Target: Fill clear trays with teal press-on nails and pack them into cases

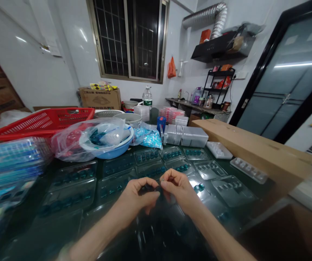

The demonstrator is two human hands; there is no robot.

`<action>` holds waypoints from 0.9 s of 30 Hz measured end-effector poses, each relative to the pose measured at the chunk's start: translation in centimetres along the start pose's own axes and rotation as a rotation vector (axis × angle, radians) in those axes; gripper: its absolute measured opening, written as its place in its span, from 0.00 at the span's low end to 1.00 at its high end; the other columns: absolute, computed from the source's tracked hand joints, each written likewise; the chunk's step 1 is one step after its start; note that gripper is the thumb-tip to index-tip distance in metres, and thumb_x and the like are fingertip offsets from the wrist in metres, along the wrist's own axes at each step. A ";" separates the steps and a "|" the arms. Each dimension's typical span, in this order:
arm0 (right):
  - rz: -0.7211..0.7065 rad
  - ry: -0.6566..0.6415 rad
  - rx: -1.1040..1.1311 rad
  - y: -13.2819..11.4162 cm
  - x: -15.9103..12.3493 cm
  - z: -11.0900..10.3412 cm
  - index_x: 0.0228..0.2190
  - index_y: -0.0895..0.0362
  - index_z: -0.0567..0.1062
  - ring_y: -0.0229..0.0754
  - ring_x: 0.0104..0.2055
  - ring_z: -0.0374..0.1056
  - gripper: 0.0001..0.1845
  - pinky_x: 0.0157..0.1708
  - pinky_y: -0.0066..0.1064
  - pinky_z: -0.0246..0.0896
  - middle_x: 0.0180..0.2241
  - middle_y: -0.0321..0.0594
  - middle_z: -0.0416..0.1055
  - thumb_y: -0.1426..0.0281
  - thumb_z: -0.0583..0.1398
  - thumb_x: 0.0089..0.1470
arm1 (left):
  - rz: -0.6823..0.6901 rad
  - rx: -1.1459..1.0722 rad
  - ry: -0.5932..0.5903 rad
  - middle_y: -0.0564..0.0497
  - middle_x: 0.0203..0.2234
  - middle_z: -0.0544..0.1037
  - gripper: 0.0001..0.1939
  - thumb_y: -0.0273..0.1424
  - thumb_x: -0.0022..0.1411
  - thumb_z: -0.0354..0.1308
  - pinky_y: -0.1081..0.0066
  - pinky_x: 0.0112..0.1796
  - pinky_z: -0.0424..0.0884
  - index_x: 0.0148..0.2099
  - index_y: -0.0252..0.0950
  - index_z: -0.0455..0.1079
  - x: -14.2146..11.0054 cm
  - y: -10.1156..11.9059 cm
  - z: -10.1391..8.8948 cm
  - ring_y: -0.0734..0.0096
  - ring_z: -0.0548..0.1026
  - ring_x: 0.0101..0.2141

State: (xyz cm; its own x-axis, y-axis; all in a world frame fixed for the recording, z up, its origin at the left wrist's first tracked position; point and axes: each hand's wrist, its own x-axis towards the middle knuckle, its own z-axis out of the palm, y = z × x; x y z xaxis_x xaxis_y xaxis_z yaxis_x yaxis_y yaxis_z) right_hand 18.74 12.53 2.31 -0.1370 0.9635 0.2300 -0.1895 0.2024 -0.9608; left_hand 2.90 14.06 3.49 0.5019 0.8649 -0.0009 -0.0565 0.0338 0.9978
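My left hand (141, 194) is closed, with thumb and fingertips pinching a small dark piece (158, 189), blurred and mostly hidden. Close against it, my right hand (177, 183) has thumb and forefinger pressed together; whatever is between those fingertips is too small to name. Both hands are held over clear plastic trays on the dark green table. Several trays, such as the one behind my right hand (181, 166), hold rows of teal round pieces (183, 167). A clear tray (210, 169) lies to the right of my hands.
A blue basin (114, 153) with teal pieces and plastic bags stands back left, near a red basket (50, 121). Stacked packs (12, 159) line the left side. Grey plastic boxes (185, 136) stand at the back; a long cardboard box (243, 145) borders the right.
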 end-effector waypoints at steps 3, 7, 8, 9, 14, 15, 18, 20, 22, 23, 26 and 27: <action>-0.002 0.045 0.082 0.2 0.2 0.3 0.24 0.58 0.65 0.30 0.20 0.58 0.08 0.16 0.21 0.53 0.27 0.35 0.67 0.68 0.60 0.44 | 0.011 -0.012 -0.007 0.55 0.15 0.67 0.06 0.28 0.49 0.58 0.77 0.16 0.59 0.32 0.33 0.66 0.1 -0.4 -0.2 0.79 0.62 0.15; 0.034 0.091 0.133 0.7 0.2 0.5 0.23 0.58 0.65 0.32 0.19 0.61 0.09 0.15 0.22 0.55 0.23 0.34 0.68 0.68 0.62 0.43 | -0.040 -0.177 0.013 0.56 0.15 0.66 0.06 0.27 0.49 0.59 0.80 0.15 0.55 0.31 0.34 0.65 0.4 -0.8 -0.7 0.80 0.62 0.16; 0.042 0.098 0.143 0.8 0.2 0.6 0.24 0.58 0.66 0.32 0.18 0.60 0.09 0.15 0.22 0.55 0.22 0.34 0.68 0.68 0.62 0.43 | -0.066 -0.235 0.013 0.56 0.15 0.65 0.06 0.27 0.49 0.58 0.80 0.14 0.53 0.31 0.35 0.64 0.4 -0.9 -0.9 0.79 0.62 0.16; 0.046 0.100 0.156 0.9 0.1 0.6 0.24 0.58 0.66 0.32 0.18 0.60 0.08 0.15 0.22 0.55 0.22 0.34 0.68 0.69 0.61 0.43 | -0.089 -0.292 0.011 0.56 0.15 0.65 0.06 0.28 0.49 0.58 0.80 0.14 0.52 0.31 0.35 0.64 0.5 -0.9 -1.1 0.79 0.63 0.17; 0.010 0.098 0.200 0.1 0.2 1.2 0.29 0.57 0.68 0.32 0.20 0.61 0.07 0.15 0.22 0.57 0.25 0.36 0.69 0.70 0.60 0.45 | -0.181 -0.430 0.093 0.52 0.23 0.69 0.12 0.29 0.50 0.58 0.81 0.14 0.52 0.39 0.36 0.65 0.1 -1.0 -2.1 0.79 0.66 0.19; -0.011 0.102 0.184 -0.4 0.4 1.3 0.32 0.57 0.68 0.32 0.20 0.61 0.08 0.15 0.22 0.57 0.25 0.36 0.69 0.70 0.60 0.46 | -0.211 -0.438 0.120 0.51 0.24 0.70 0.14 0.30 0.50 0.58 0.81 0.15 0.52 0.41 0.36 0.65 -0.1 -1.0 -2.3 0.79 0.67 0.19; -0.102 0.110 0.103 -2.1 1.6 1.8 0.35 0.58 0.69 0.33 0.19 0.63 0.10 0.14 0.23 0.57 0.24 0.38 0.70 0.71 0.59 0.47 | -0.259 -0.443 0.157 0.53 0.22 0.68 0.12 0.32 0.51 0.58 0.81 0.15 0.50 0.39 0.35 0.66 -0.6 -1.2 -3.2 0.80 0.66 0.18; -0.179 0.112 0.049 -3.6 2.8 2.1 0.32 0.59 0.71 0.33 0.18 0.63 0.06 0.14 0.24 0.58 0.24 0.39 0.70 0.71 0.58 0.48 | -0.240 -0.444 0.156 0.55 0.19 0.65 0.09 0.32 0.51 0.58 0.81 0.14 0.47 0.34 0.34 0.66 -0.9 -1.4 -4.1 0.82 0.62 0.16; -0.289 0.141 -0.007 -5.0 4.0 2.4 0.31 0.59 0.71 0.34 0.18 0.63 0.05 0.15 0.25 0.58 0.23 0.38 0.70 0.71 0.57 0.49 | -0.192 -0.449 0.142 0.57 0.16 0.62 0.08 0.33 0.49 0.59 0.80 0.12 0.44 0.30 0.34 0.65 -1.0 -1.7 -5.1 0.83 0.59 0.14; -0.361 0.176 -0.048 -5.6 4.6 2.5 0.30 0.59 0.71 0.34 0.18 0.63 0.05 0.16 0.25 0.59 0.23 0.38 0.70 0.71 0.57 0.49 | -0.169 -0.451 0.135 0.57 0.15 0.61 0.09 0.33 0.48 0.60 0.80 0.12 0.43 0.30 0.34 0.65 -1.1 -1.9 -5.7 0.82 0.58 0.14; -0.618 0.378 -0.242 -7.2 7.5 3.1 0.28 0.58 0.70 0.34 0.21 0.63 0.04 0.21 0.27 0.60 0.22 0.35 0.68 0.70 0.58 0.48 | -0.145 -0.465 0.166 0.56 0.14 0.63 0.11 0.33 0.46 0.62 0.80 0.13 0.44 0.32 0.35 0.66 -1.1 -3.0 -7.6 0.82 0.58 0.13; -0.691 0.473 -0.337 -7.6 9.0 3.3 0.26 0.58 0.70 0.34 0.22 0.63 0.04 0.23 0.27 0.60 0.21 0.34 0.67 0.69 0.59 0.48 | -0.151 -0.474 0.181 0.55 0.15 0.64 0.12 0.33 0.45 0.63 0.80 0.14 0.46 0.32 0.35 0.67 -1.0 -3.5 -8.2 0.82 0.59 0.14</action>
State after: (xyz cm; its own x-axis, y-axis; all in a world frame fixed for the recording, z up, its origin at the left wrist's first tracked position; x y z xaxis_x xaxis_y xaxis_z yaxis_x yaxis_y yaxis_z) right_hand 15.72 19.12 12.17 0.3298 0.5644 0.7568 0.2241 0.7319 -0.6435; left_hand -4.50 17.24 -0.51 0.3800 0.9042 -0.1951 -0.4000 0.3508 0.8467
